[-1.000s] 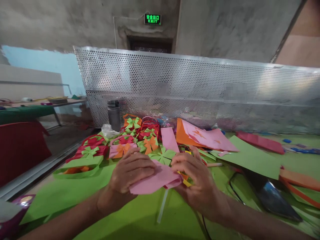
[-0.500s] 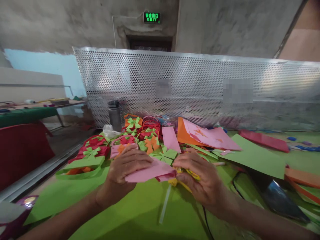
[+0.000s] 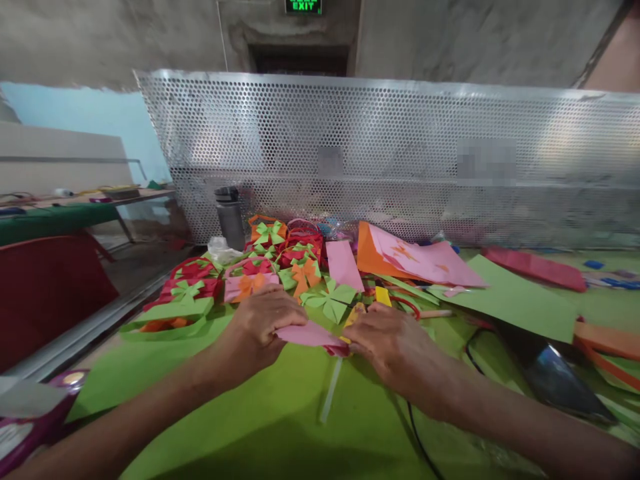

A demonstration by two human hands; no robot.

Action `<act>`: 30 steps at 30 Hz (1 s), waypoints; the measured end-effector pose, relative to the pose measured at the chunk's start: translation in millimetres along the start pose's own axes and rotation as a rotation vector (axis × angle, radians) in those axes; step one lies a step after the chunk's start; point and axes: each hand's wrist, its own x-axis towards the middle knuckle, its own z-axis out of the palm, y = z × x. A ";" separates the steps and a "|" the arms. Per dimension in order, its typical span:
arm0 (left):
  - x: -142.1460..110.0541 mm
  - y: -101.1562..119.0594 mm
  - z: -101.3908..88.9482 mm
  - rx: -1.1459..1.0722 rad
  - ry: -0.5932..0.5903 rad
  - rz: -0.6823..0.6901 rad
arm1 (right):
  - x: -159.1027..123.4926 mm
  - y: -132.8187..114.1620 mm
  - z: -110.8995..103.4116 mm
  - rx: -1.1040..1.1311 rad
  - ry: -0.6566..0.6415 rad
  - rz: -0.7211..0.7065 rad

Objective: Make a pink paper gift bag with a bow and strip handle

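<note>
A folded pink paper piece (image 3: pixel 307 335) with a red edge at its right end is pinched in my left hand (image 3: pixel 260 323), thumb hidden beneath. My right hand (image 3: pixel 387 340) is closed palm-down over a yellow glue gun (image 3: pixel 353 319), mostly covered by the fingers. Those fingers meet the right end of the pink paper. From below the gun a translucent glue stick (image 3: pixel 330 393) points towards me. Just beyond my hands lies a light green paper bow (image 3: pixel 331 301). An orange bow (image 3: pixel 304 275) is behind it.
Several small paper bags with bows (image 3: pixel 250 283) crowd the left rear. A grey bottle (image 3: pixel 230 217) stands behind them. Pink and orange sheets (image 3: pixel 430 263), a green sheet (image 3: pixel 525 300) and a dark phone (image 3: pixel 560 380) lie right. A black cord (image 3: pixel 417 433) crosses the table before a perforated metal screen (image 3: pixel 400 160).
My right hand has turned more palm-down over the glue gun, and more yellow shows beyond it. The pink paper is tilted flatter. The view has dipped slightly.
</note>
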 end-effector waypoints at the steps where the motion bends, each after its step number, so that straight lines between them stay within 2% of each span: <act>1: -0.5 0.0 0.5 0.000 -0.012 0.007 | -0.6 0.0 0.5 -0.014 -0.014 -0.017; 7: -1.8 -0.9 2.7 0.016 -0.096 -0.028 | -2.2 -0.7 10.3 -0.028 -0.096 -0.073; 14: -3.6 -3.3 4.2 -0.001 -0.091 0.000 | -0.6 1.8 17.7 -0.005 -0.030 -0.074; 17: -3.1 -3.3 4.0 0.086 -0.032 -0.030 | 1.0 2.4 17.4 0.018 -0.009 -0.037; 19: -3.3 -3.6 3.4 0.206 0.058 -0.012 | 1.5 2.9 16.5 0.014 -0.008 -0.019; 23: -6.0 -2.3 2.4 0.363 0.186 0.159 | 1.3 4.2 12.5 -0.006 -0.026 -0.008; 26: -7.8 1.5 3.6 0.390 0.208 0.203 | 1.2 3.4 9.9 0.027 0.008 0.055; 30: -4.9 6.1 5.9 0.337 0.254 0.173 | 2.1 0.7 10.2 0.120 0.073 0.063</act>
